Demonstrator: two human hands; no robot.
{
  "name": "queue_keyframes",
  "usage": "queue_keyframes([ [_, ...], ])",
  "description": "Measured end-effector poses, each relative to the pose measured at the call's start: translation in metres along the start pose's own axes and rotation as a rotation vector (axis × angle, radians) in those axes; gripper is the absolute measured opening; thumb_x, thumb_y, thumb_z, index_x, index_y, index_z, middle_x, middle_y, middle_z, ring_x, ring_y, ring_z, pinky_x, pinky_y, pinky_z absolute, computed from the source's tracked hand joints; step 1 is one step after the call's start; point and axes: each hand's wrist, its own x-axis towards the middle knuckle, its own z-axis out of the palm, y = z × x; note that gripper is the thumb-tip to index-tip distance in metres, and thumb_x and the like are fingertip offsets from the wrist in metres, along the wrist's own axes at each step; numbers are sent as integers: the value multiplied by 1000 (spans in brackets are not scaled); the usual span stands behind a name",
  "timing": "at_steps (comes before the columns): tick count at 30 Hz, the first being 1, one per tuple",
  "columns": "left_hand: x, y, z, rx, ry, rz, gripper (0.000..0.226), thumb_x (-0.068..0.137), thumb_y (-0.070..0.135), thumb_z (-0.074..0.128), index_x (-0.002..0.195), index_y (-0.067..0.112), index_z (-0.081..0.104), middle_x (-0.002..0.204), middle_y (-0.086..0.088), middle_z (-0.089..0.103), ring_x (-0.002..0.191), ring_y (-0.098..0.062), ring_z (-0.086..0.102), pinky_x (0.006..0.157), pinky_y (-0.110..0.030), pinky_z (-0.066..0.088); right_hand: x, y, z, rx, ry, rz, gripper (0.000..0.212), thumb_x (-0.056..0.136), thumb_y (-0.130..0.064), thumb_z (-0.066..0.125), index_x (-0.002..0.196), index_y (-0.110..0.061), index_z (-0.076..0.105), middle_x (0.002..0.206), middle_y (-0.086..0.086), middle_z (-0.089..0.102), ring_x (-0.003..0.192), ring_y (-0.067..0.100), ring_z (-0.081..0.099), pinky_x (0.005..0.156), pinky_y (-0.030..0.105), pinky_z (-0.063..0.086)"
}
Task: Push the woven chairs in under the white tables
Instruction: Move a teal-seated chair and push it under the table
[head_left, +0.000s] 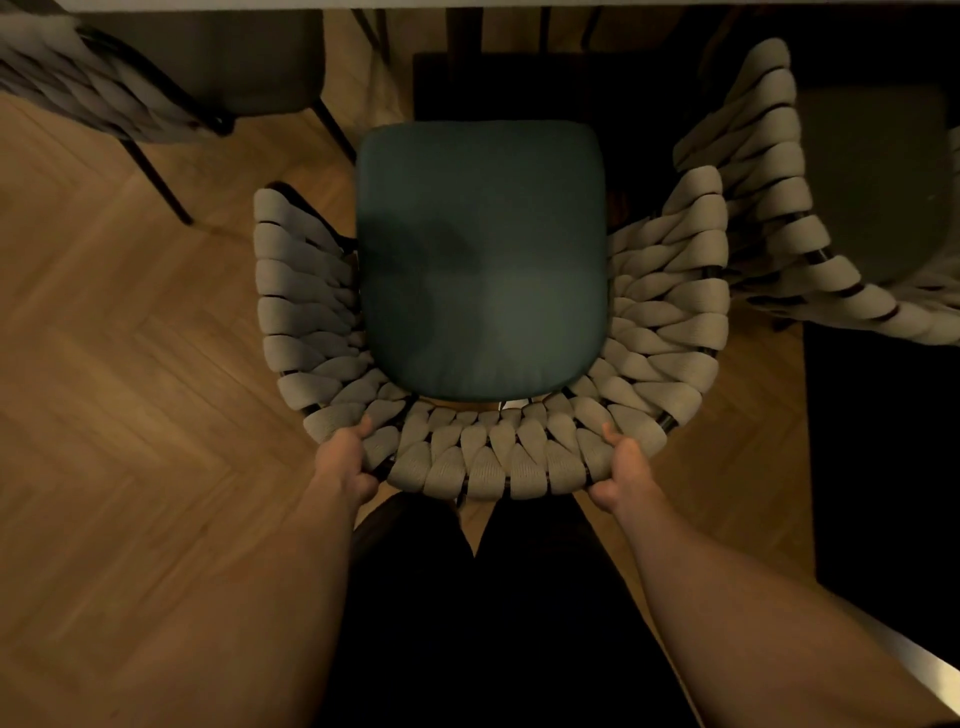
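With both my left hand (347, 465) and right hand (621, 470) gripping the woven chair (488, 457) backrest, a crooked push could knock its arm into the neighbouring chair (769, 208) on my right.

Neighbour chairs (748, 171) close — right, left

We see a herringbone wooden floor (130, 364) carrying three woven chairs: the middle chair (483, 457) with its green cushion, a second chair (104, 93) toward the far-left corner, and a third chair (769, 208) just beside the middle one on the right.
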Motion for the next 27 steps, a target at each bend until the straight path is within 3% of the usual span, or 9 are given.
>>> queue_keyframes([
  [2,1,-2,0,-39,46,51,37,92,-1,60,126,12,63,116,-14,71,100,-36,70,79,-52,59,-2,2,0,-16,37,-21,32,91,-14,64,123,-12,65,122,19,68,115,40,62,105,61,44],
  [7,-3,-5,3,-163,95,153,47,82,-13,56,126,3,63,124,-16,67,104,-37,67,76,-47,59,-1,2,-3,59,73,-57,50,72,-3,69,121,-15,70,117,19,72,104,43,68,90,64,52],
  [14,-17,0,20,-239,33,189,49,81,-13,57,126,5,63,118,-12,68,99,-33,68,67,-41,59,-20,-21,5,173,62,-162,48,78,6,64,124,-10,66,113,20,71,101,42,68,77,56,57],
  [20,-21,13,47,-232,-7,214,52,80,-12,59,130,4,60,126,-14,65,108,-36,65,78,-46,59,-26,-46,11,211,16,-178,46,81,6,63,125,-8,66,110,17,72,93,37,70,60,42,58],
  [24,-16,29,72,-204,-50,228,51,81,-8,60,129,10,59,127,-15,64,112,-38,64,91,-55,56,-17,-69,25,194,8,-186,46,80,7,64,124,-6,65,111,19,71,97,39,69,72,50,59],
  [27,-8,41,90,-182,-25,230,51,81,-9,60,129,9,58,125,-15,63,109,-37,65,88,-53,58,-8,-85,37,192,4,-205,46,79,8,63,123,-6,65,111,20,71,101,42,68,82,57,57],
])
